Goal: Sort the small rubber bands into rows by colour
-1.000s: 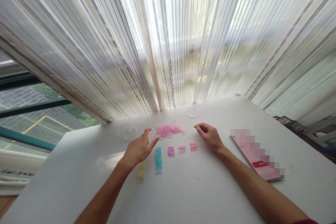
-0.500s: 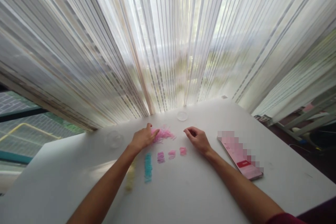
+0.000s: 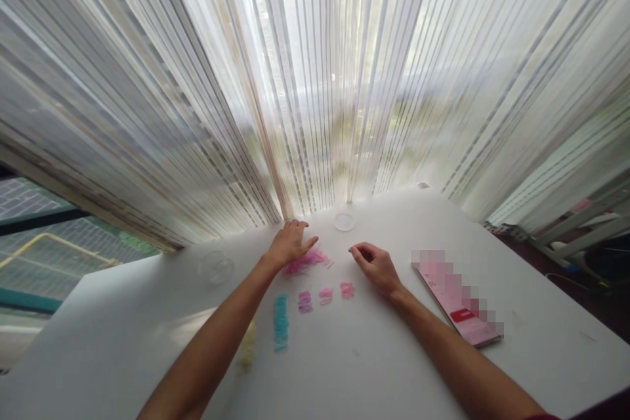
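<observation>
My left hand (image 3: 294,241) is over the back left edge of a loose pink pile (image 3: 308,262), its fingers spread. To the right of the pile, my right hand (image 3: 375,266) has its thumb and fingers pressed together; whatever they hold, if anything, is too small to name. In front of the hands lie small bunches on the white table: a teal column (image 3: 280,323), a purple bunch (image 3: 305,302), a light pink one (image 3: 325,296) and a deeper pink one (image 3: 347,290). A pale yellow column (image 3: 247,348) shows partly beside my left forearm.
A clear round dish (image 3: 216,267) sits at the left, and a clear round lid (image 3: 344,222) near the curtain (image 3: 315,111). A pink booklet-like item (image 3: 462,308) lies right of my right forearm.
My left hand has moved right and slightly away from me, and its fingers have spread. My right hand keeps nearly the same pose. The whole view has shifted slightly.
</observation>
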`<state>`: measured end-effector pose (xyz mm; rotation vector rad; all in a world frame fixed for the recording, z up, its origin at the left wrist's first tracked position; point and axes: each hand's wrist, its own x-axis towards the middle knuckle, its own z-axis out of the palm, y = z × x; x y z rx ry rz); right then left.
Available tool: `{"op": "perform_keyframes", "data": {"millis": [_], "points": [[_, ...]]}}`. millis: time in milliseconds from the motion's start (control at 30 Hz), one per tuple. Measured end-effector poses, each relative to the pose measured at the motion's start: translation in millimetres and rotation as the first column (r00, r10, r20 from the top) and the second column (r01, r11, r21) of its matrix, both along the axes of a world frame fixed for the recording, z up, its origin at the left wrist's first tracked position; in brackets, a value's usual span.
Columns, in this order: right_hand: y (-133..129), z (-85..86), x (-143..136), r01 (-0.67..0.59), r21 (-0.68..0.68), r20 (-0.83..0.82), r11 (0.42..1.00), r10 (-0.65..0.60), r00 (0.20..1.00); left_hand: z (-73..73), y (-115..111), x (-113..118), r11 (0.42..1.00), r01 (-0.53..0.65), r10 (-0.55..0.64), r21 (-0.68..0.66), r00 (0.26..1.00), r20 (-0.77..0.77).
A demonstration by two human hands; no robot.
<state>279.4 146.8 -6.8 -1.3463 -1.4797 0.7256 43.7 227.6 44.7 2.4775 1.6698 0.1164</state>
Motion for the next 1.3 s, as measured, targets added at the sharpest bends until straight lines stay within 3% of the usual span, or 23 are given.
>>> {"op": "perform_keyframes", "data": {"millis": [233,400,567,833,1133,1300], "points": [[0,0.9,0,0.003,-0.009,0.008,1.000,-0.002,1.000,-8.0,1,14,0.986,0.151,-0.150,-0.073,0.988,0.022],[0,1.3,0,-0.002,-0.007,0.012,1.000,0.002,1.000,-8.4,2,7,0.972,0.209,-0.206,-0.108,0.978,0.038],[0,2.0,0,-0.009,-0.011,0.018,1.000,0.009,1.000,-4.5,0,5,0.966,0.253,-0.251,-0.052,0.967,0.050],[0,2.5,1,-0.012,-0.017,0.026,1.000,0.012,1.000,-10.1,-27,33,0.917,0.398,-0.398,0.016,0.916,0.058],[0,2.3,1,-0.001,-0.024,0.022,1.000,0.001,1.000,-10.0,-19,0,0.942,0.335,-0.333,0.003,0.938,0.092],[0,1.6,1,-0.001,-0.033,0.020,0.999,0.001,1.000,-0.5,-6,-30,0.981,0.194,-0.188,-0.024,0.969,0.161]]}}
